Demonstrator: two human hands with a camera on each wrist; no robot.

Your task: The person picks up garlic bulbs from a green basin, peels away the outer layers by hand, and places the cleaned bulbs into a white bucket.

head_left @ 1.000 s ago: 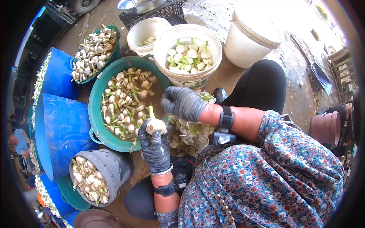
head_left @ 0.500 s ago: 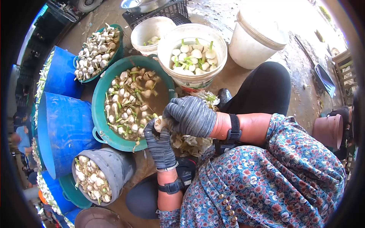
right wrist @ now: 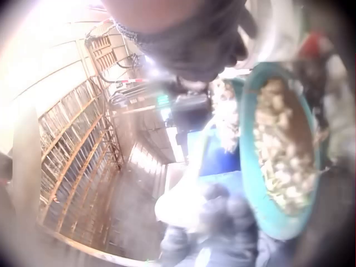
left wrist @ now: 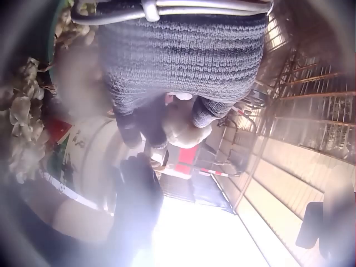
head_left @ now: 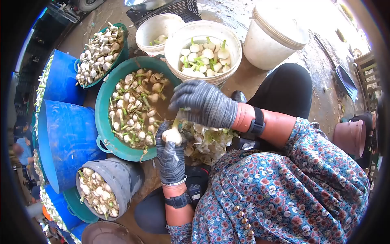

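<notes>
In the head view, my gloved left hand (head_left: 170,160) holds a garlic bulb (head_left: 172,136), its pale stem pointing up. The bulb shows bright and white between the fingers in the right wrist view. My gloved right hand (head_left: 205,103) is just above the stem, fingers loosely bent and blurred, with nothing visible in them. Beyond the left hand, a green tub (head_left: 101,118) holds garlic bulbs in brown water. Under the right hand lies a heap of garlic skins (head_left: 207,142).
A white bucket (head_left: 172,49) of peeled bulbs stands behind the tub, with a smaller white bucket (head_left: 142,38) beside it. A grey bucket (head_left: 126,179) of garlic and blue barrels (head_left: 71,142) are at left. A lidded white bucket (head_left: 264,49) stands at back right.
The right hand came down onto the bulb in the left hand, then lifted off it. The bulb looks whiter and its stem shows upright again.
</notes>
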